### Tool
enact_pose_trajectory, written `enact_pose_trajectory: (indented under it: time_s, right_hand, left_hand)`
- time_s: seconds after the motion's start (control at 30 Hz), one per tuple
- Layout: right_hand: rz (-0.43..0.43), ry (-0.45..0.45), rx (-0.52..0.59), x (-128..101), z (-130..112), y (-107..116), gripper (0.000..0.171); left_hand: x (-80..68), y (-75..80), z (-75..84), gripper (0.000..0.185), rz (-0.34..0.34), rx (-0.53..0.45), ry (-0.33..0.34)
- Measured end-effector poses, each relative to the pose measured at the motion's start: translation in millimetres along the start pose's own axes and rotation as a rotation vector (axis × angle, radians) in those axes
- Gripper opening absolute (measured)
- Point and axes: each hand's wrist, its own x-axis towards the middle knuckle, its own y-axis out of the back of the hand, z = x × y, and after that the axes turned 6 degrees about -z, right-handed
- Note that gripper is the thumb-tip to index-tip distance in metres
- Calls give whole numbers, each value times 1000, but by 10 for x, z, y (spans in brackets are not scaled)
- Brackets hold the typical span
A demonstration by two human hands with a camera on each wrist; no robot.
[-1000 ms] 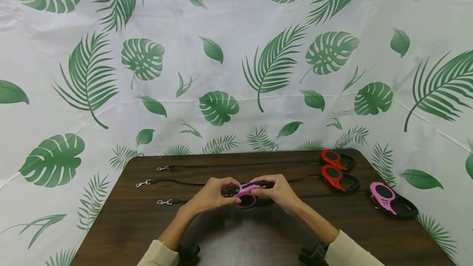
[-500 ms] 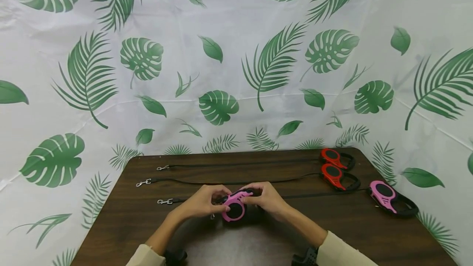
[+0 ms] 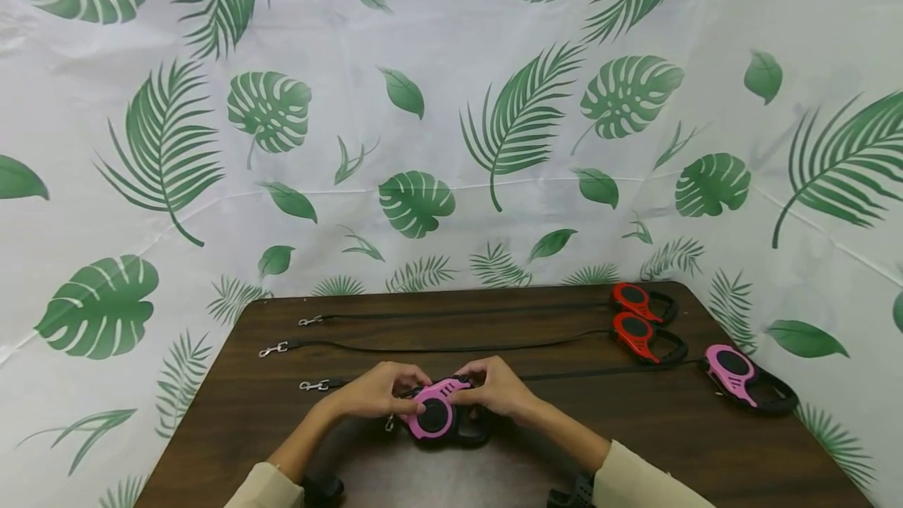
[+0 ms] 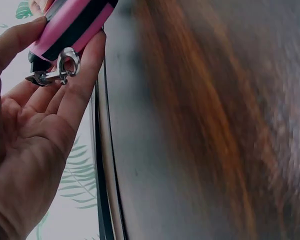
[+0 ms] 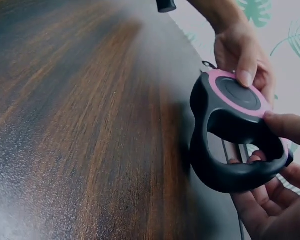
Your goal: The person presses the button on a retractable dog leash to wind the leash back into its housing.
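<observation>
Item: pink retractable leash (image 3: pixel 433 416), black handle loop, black round centre disc. Location: near edge of the dark wooden table (image 3: pixel 677 445), middle, held just above or on the surface; which, cannot tell.

Left hand (image 3: pixel 374 392): grips the nose end of the pink leash, fingers curled around the casing. In the left wrist view the thumb and fingers (image 4: pixel 82 70) pinch the pink-and-black casing (image 4: pixel 72 22), with a small metal clip (image 4: pixel 57 70) hanging at the nose against the fingers.

Right hand (image 3: pixel 494 390): grips the handle end of the same leash. In the right wrist view the fingers (image 5: pixel 270 200) curl under and through the black handle loop (image 5: pixel 235 150); the left thumb rests on the pink rim beside the centre disc.

Other stock on the table:
- Second pink leash (image 3: pixel 741 379), right side, near the table's right edge, strap drawn out leftward to a metal clip (image 3: pixel 313 386) just left of the hands.
- Two red leashes, one (image 3: pixel 638 302) at the far right corner, one (image 3: pixel 642 335) just in front of it; each strap runs left across the table to its own clip, (image 3: pixel 309 321) and (image 3: pixel 271 350).

Surroundings: white backdrop (image 3: pixel 451 100) with green leaf print behind and beside the table. Cream sleeves (image 3: pixel 635 480) on both forearms.
</observation>
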Motion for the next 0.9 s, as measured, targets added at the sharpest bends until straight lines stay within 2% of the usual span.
enact_pose_trajectory:
  time_s: [0.07,0.17,0.4,0.6,0.9]
  right_hand:
    - [19,-1,-49,14,14,-14,30]
    - [55,-5,-138,39,38,-26,28]
    - [98,-7,-269,56,75,-35,31]
    - [110,-1,-385,45,80,-48,37]
    - [120,-1,-468,48,92,-44,36]
  left_hand:
    - [-5,6,-20,32,-20,-31,12]
    - [-16,13,-27,33,-26,-23,14]
    - [-25,54,-50,37,6,97,8]
    - [-30,51,-47,40,-1,153,12]
    - [-33,31,-44,39,9,169,4]
